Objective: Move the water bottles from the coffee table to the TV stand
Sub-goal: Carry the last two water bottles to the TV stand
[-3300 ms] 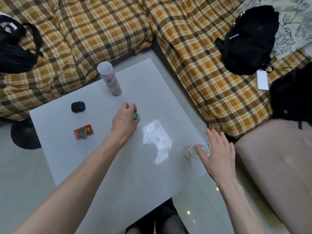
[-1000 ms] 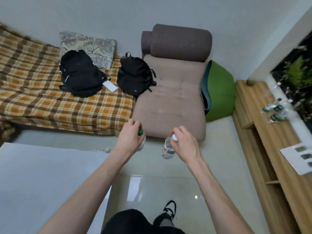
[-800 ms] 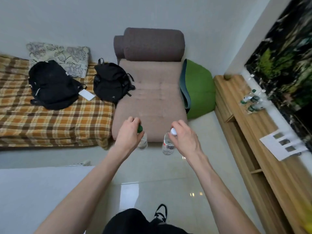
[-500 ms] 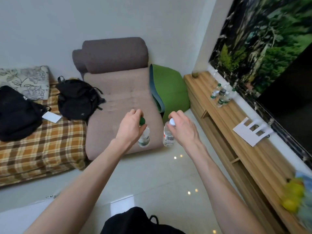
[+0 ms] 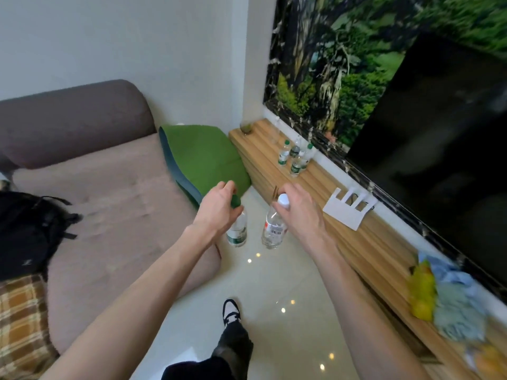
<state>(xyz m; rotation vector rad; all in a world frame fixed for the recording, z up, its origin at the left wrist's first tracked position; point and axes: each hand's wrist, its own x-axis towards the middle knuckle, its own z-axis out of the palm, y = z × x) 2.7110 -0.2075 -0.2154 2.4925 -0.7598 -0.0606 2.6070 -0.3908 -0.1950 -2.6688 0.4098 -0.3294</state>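
No legible text; bottle labels (image 5: 274, 231) and white sheet (image 5: 348, 208) too blurred.

Both bare forearms extend from the lower frame toward 12 o'clock, converging slightly. Left hand (image 5: 216, 212): palm down, wrist nearly straight, fingers curled downward from above with the thumb toward 3 o'clock, the grip closed on a held bottle's top. Right hand (image 5: 300, 212): palm down, wrist bent a little toward 11 o'clock, fingers and thumb likewise closed from above on a second bottle's top. The two hands sit level, near each other but apart. One trousered leg and shoe (image 5: 231, 314) point toward 12 o'clock between the forearms.
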